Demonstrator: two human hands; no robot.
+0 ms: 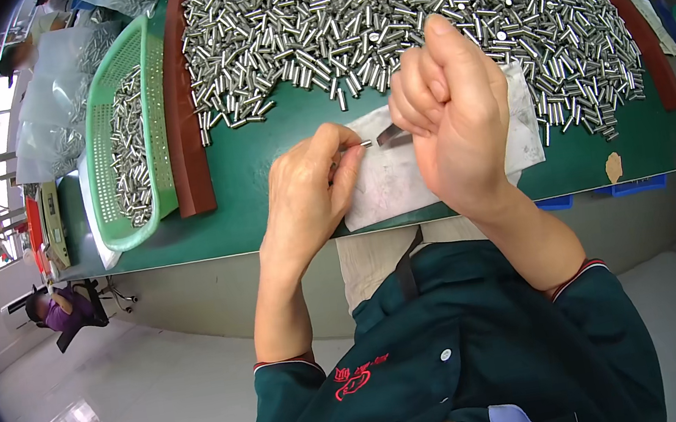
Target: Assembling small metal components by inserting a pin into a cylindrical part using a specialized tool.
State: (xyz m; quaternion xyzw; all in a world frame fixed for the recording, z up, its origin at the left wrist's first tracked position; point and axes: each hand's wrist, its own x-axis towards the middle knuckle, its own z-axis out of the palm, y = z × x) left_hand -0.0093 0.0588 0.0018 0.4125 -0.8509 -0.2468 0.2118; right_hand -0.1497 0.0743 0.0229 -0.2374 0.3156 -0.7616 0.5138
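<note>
Two hands work at the near edge of the green worktop [261, 148]: the left hand [305, 185] pinches a small steel pin [357, 146] over a white cloth [402, 177], while the right hand [448, 107], fisted, grips a thin metal blade [393, 135] just beside the pin's tip. This looks like scraping or checking one pin; next calls for steady alignment. Beyond lies a heap of pins [413, 5]; a green basket [104, 156] sits at the left edge, clear plastic bags [53, 86] past it.
</note>
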